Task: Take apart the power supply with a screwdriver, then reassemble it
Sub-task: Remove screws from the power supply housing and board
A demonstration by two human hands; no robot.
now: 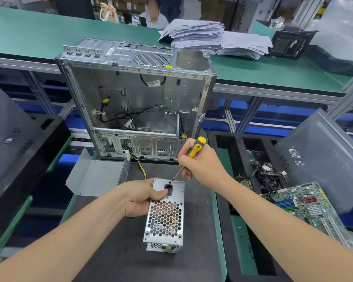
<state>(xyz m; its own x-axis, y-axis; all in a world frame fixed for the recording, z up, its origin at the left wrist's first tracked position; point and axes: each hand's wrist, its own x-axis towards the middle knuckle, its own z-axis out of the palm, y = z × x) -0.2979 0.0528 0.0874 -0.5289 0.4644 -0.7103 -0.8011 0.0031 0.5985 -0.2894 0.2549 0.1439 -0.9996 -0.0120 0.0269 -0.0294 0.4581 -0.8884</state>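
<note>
Both busy: left hand [143,197] grips power supply [165,218]; right hand [200,163] holds screwdriver [195,149] at its edge.

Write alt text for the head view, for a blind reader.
A person's left hand grips a metal power supply on a dark mat while the right hand holds a yellow-and-black screwdriver, tip on the panel near its power socket. Behind stands an open computer case; a motherboard lies to the right.
</note>
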